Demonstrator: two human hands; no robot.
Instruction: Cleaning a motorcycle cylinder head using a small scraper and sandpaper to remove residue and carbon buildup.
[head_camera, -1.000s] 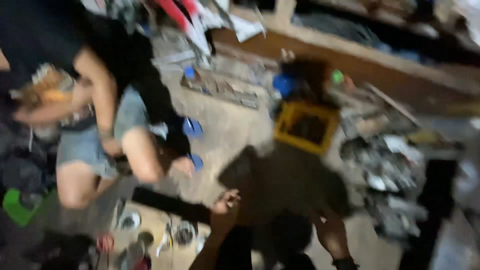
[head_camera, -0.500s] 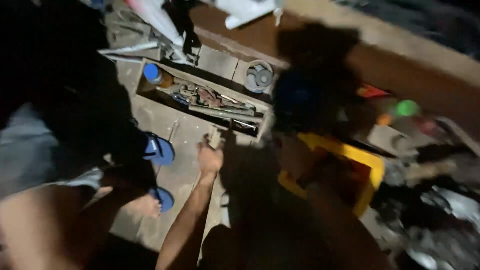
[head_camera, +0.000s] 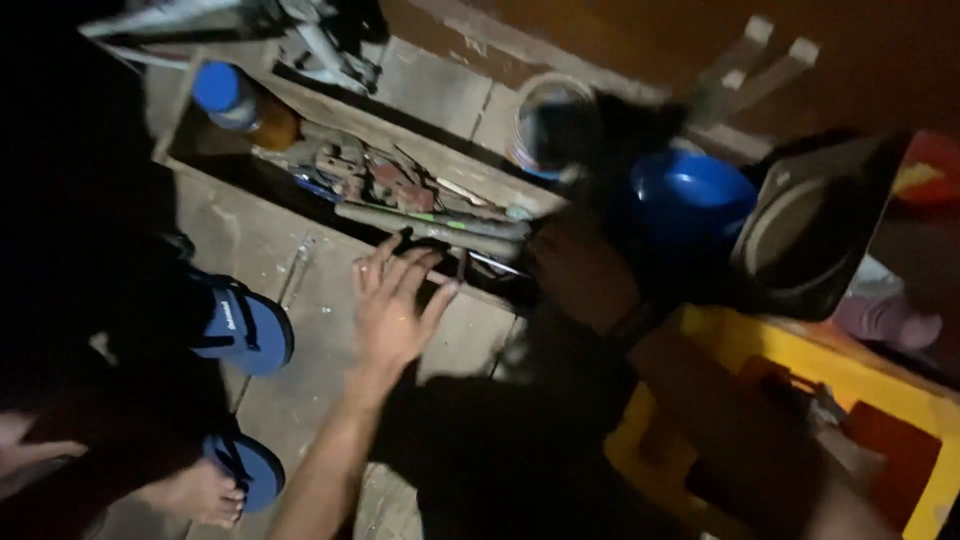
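Just beyond spread left hand fingers: tool tray; right hand shadowed, unclear.

A long wooden tool tray lies on the floor, slanting across it. It is open on top and full of rusty metal tools. A long grey bar lies along its near edge, just beside the left hand.

Dim light is falling on a grey concrete floor; a brown wall is running toward two o'clock, shadows pooling at nine
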